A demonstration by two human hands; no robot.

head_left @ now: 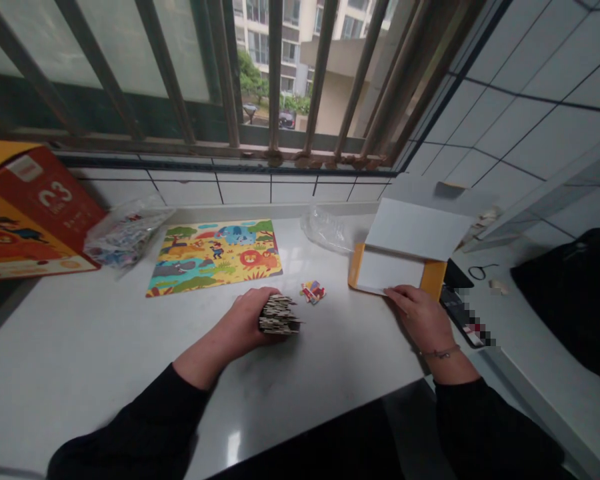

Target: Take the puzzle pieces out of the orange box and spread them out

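Observation:
My left hand (247, 320) is wrapped round a thick stack of cardboard puzzle pieces (279, 316), their grey edges facing up and right. Just beyond the stack, a few loose colourful puzzle pieces (313, 291) lie on the white counter. On the right, my right hand (417, 317) pinches the near edge of an open yellow box (434, 277) with a white inside and its lid (417, 230) raised at the back. Part of the box's near wall is hidden by that hand. An animal picture board (220, 257) lies flat beyond my left hand, showing lions, an elephant and a hippo.
A large orange-red box (35, 213) stands at the far left, beside a clear bag of pieces (125, 237). Crumpled clear plastic (325, 227) lies near the wall. Right of the yellow box are a dark phone-like object (463, 317) and black cloth (575, 293). Window bars rise behind the counter.

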